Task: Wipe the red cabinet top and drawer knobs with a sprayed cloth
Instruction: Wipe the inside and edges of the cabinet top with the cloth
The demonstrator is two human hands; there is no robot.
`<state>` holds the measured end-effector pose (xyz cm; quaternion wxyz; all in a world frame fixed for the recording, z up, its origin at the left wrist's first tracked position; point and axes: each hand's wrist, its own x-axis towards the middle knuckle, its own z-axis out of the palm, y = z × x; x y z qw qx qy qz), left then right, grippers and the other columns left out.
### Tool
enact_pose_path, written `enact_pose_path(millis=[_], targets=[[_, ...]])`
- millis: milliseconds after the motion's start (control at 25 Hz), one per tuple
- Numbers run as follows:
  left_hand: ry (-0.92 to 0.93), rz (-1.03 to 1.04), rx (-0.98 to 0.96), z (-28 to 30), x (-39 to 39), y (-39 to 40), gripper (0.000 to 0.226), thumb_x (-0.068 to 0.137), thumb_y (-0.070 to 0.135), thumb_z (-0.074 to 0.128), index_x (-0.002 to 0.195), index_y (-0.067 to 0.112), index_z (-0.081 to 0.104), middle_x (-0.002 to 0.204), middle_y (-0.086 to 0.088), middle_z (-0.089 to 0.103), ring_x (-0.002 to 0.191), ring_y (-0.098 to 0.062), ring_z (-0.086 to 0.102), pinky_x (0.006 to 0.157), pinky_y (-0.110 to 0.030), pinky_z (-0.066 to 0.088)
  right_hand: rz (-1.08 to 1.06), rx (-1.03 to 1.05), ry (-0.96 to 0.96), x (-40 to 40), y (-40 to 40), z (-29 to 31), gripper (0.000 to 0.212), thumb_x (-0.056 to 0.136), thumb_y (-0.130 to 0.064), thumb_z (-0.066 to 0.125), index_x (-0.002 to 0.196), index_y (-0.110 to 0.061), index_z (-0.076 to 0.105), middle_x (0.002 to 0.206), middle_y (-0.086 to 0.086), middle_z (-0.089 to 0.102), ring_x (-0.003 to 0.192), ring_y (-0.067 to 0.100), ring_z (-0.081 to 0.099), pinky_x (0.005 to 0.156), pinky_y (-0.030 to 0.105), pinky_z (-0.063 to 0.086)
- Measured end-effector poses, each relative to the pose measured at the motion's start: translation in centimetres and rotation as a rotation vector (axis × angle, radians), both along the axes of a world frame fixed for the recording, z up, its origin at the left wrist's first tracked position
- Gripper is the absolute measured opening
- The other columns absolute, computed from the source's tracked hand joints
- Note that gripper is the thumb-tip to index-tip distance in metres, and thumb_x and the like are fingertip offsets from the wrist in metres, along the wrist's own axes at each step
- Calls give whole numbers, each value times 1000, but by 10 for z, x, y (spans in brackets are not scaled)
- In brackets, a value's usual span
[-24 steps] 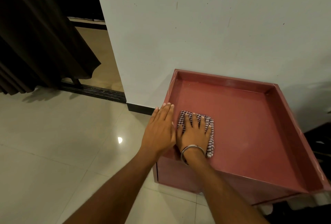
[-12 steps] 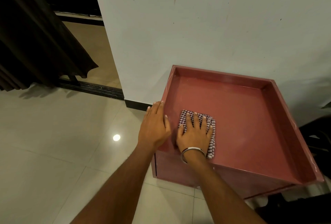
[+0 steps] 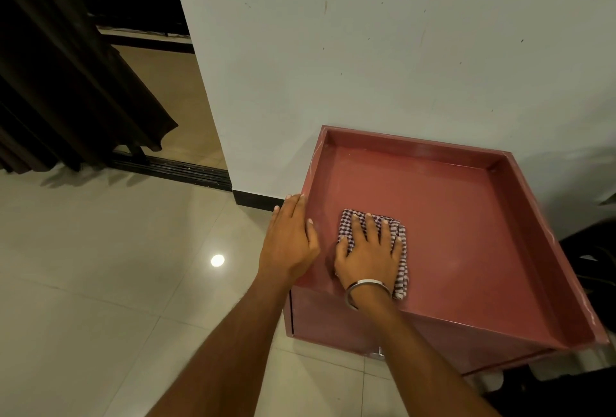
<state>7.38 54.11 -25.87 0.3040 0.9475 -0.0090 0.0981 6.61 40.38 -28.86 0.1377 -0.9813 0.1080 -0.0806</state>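
The red cabinet (image 3: 466, 223) stands against the white wall, its top a shallow tray with raised rims. A folded checked cloth (image 3: 401, 250) lies on the near left part of the top. My right hand (image 3: 368, 255) presses flat on the cloth with straight, spread fingers; a metal bangle circles its wrist. My left hand (image 3: 290, 243) rests flat on the cabinet's left rim, fingers straight. The drawer front below is mostly hidden by my arms, and a small metal knob (image 3: 378, 354) shows just under it.
Pale glossy floor tiles (image 3: 100, 300) spread to the left. A dark curtain (image 3: 66, 83) hangs at the far left over a black door track. Dark objects (image 3: 593, 256) crowd the cabinet's right side.
My left hand slid from the near left corner outward onto the left rim. The right hand and cloth shifted slightly right on the top. The view moved a little.
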Motion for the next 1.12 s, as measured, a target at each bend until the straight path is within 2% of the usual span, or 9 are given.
enact_pose_path(millis=[80,160,280,400,520,640,800,920,1120], targets=[[21,-10,-7,0,1,0,55,98,29,34,150,14,26,157,-2,27,147,-16,19,121,-33,9,-20,32,26,-1,19,3,60,89,-46,25,146,-29,28,157,0,23,147,29,10,117,55,6],[66,-25,-19,0,1,0,61,94,39,25,151,17,23,159,-1,23,147,-15,16,122,-33,6,100,13,87,-2,43,4,62,93,-48,30,150,-30,12,160,2,10,147,31,1,117,56,1],[84,-19,-45,-1,2,0,67,89,44,19,151,18,22,159,1,22,148,-13,14,122,-33,8,258,-43,171,-1,58,6,82,88,-54,47,149,-32,-3,160,2,-4,147,32,-9,117,56,-4],[87,-28,-24,-1,1,2,67,89,41,19,151,17,22,159,0,22,147,-13,14,122,-33,8,230,-18,120,4,46,4,68,91,-51,40,148,-35,6,161,-2,2,147,28,-6,118,53,-1],[62,-32,-34,0,0,1,65,91,39,20,151,15,23,158,-1,25,147,-13,16,122,-33,9,60,59,60,18,34,2,50,98,-41,23,147,-36,19,160,-5,13,148,26,1,119,52,1],[64,-22,-22,-1,2,0,64,91,39,20,151,15,23,158,-1,24,147,-13,15,121,-31,6,24,24,100,22,42,2,51,98,-42,22,148,-34,17,160,-2,10,148,29,0,118,54,0],[70,-26,-8,-1,4,0,66,89,39,19,151,17,23,158,0,24,147,-13,15,120,-30,5,179,-26,178,26,56,2,58,98,-48,24,149,-32,3,161,0,0,147,30,-5,117,55,-1],[80,-40,-13,0,2,1,66,90,40,19,151,17,22,159,0,23,147,-13,15,121,-31,6,188,-3,117,33,46,0,52,98,-47,23,148,-36,13,160,-4,9,148,26,1,119,52,2],[46,-24,-23,1,1,1,64,91,36,22,151,14,24,158,-2,25,147,-14,16,122,-32,8,10,47,40,53,19,0,49,95,-39,27,144,-37,30,157,-5,23,147,25,9,118,53,4]])
